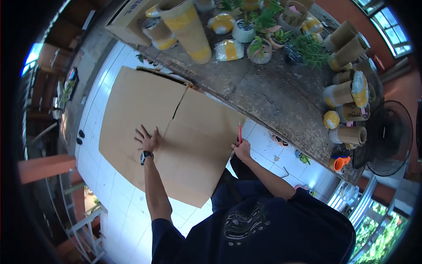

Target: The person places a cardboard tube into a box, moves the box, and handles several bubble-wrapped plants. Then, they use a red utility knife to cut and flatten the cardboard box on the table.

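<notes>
A large sheet of brown cardboard point(189, 149), with a slit and a crease across it, spreads out in front of me. My left hand point(148, 141) presses flat on it near the middle, fingers spread, a dark watch point(146, 155) on the wrist. At the cardboard's right edge, my right hand point(241, 149) is closed around a slim red tool point(240, 133) with a narrow pale tip pointing away from me. Its exact kind cannot be made out.
Beyond the cardboard stands a worn wooden table point(263, 94) bearing potted plants point(259, 48), cardboard tubes point(187, 31), taped bundles point(229, 50) and an orange tape dispenser point(340, 163). A black fan point(390, 136) stands at the right. White floor tiles point(118, 211) lie below.
</notes>
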Tool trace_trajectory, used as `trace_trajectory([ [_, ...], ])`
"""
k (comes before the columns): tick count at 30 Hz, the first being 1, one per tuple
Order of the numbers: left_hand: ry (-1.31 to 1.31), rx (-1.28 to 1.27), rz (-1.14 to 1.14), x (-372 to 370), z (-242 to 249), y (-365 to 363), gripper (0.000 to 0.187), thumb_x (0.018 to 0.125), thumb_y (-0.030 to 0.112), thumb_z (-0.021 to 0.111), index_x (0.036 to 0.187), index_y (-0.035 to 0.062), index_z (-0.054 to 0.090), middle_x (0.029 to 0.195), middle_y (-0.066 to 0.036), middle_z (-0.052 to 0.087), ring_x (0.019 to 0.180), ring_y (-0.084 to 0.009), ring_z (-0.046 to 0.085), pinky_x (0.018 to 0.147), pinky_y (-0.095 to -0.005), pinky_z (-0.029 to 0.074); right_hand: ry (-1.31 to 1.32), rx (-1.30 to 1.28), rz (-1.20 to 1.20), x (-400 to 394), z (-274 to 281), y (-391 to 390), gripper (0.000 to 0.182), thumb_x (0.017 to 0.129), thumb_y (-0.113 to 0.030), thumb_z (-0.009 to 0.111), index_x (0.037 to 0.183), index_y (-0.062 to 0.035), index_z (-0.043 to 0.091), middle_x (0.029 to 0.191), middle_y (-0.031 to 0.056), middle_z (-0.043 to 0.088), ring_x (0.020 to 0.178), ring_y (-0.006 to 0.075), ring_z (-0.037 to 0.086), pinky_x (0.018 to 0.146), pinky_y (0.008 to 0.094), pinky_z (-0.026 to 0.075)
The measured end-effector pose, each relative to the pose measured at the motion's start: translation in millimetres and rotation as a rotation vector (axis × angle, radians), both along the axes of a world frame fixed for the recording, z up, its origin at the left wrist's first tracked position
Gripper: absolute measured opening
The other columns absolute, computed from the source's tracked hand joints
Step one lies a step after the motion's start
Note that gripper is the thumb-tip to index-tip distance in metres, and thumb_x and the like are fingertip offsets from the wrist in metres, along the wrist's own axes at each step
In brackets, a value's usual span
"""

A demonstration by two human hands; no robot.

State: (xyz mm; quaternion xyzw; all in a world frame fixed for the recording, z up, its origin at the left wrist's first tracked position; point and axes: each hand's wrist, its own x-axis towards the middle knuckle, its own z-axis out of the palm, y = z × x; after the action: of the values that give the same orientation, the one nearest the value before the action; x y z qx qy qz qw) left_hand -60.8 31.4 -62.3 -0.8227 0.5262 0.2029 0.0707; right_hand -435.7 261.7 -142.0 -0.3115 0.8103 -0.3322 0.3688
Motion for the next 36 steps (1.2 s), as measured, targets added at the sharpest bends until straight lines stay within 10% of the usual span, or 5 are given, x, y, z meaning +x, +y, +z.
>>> trace_trajectory([
  [11, -0.115, -0.06, -0.023, -4.2, -12.8, -6.3, 0.097, 0.083, 0.083, 0.042, 0.159, 0.0373, 0.002, 0.167, -0.001, -0.013, 0.151, -0.0429, -0.008, 0.104, -0.0823, 0.009, 0.138, -0.11, -0.126, -94.3, 88.5, 11.9, 0.037, 0.083, -0.03, 0.08, 0.074, 0.0002, 0.059, 0.057, 0.0063, 0.049, 0.055, 0.0136, 0.044, 0.053, 0.0336, 0.039],
  [23, -0.271, -0.352, -0.058, -14.8, -25.9, 1.4, 0.085, 0.089, 0.076, 0.041, 0.159, 0.0347, 0.015, 0.168, -0.002, 0.003, 0.152, -0.0405, 0.005, 0.106, -0.0795, 0.012, 0.755, -0.034, -0.212, -230.3, 85.0, -13.6, 0.033, 0.087, -0.025, 0.07, 0.106, 0.0013, 0.063, 0.097, 0.0257, 0.063, 0.091, 0.0424, 0.062, 0.078, 0.0488, 0.048],
  [36, -0.138, -0.385, -0.058, -16.3, -30.8, 9.5, 0.084, 0.092, 0.074, 0.037, 0.16, 0.03, 0.013, 0.168, -0.006, 0.004, 0.152, -0.0407, 0.003, 0.108, -0.0775, 0.009, 0.883, 0.224, -0.128, -251.5, 78.5, -20.0, 0.057, 0.079, -0.02, 0.076, 0.13, -0.0046, 0.057, 0.12, 0.0247, 0.057, 0.115, 0.0433, 0.052, 0.098, 0.0514, 0.042],
])
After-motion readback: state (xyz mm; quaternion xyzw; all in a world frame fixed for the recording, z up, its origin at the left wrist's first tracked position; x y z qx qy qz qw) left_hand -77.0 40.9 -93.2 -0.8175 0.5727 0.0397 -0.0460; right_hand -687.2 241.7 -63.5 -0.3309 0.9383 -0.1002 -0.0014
